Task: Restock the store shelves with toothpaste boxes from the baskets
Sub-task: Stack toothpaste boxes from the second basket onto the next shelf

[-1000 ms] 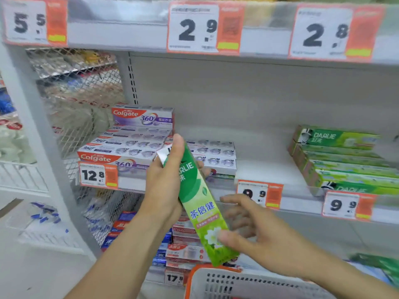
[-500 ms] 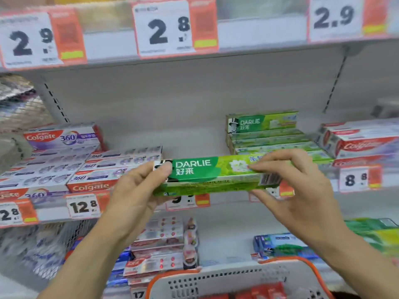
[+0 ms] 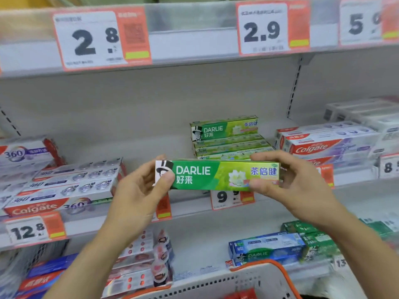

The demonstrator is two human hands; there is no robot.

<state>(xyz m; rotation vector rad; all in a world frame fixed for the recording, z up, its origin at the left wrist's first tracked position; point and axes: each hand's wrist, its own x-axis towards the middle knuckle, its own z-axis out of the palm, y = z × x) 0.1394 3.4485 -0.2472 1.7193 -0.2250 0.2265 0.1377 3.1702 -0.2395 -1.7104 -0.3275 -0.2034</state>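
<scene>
A green Darlie toothpaste box (image 3: pixel 207 174) is held level in front of the middle shelf, its printed face toward me. My left hand (image 3: pixel 138 190) pinches its left end, thumb on the front. My right hand (image 3: pixel 287 180) grips its right end, fingers over the top and thumb below. Just behind it, a stack of the same green Darlie boxes (image 3: pixel 226 137) lies on the middle shelf (image 3: pixel 151 147). The white basket with an orange rim (image 3: pixel 248 279) sits at the bottom of the view, red packs partly visible inside.
Colgate 360 boxes (image 3: pixel 64 186) fill the shelf's left; red-and-white Colgate boxes (image 3: pixel 323 143) sit at the right. Bare shelf lies between the Colgate 360 and Darlie stacks. The lower shelf holds blue Darlie boxes (image 3: pixel 267 249) and other packs. Price tags line the shelf edges.
The box went from tilted, held mainly by my left hand, to level with both hands on its ends. The view shifted right toward the green Darlie stack.
</scene>
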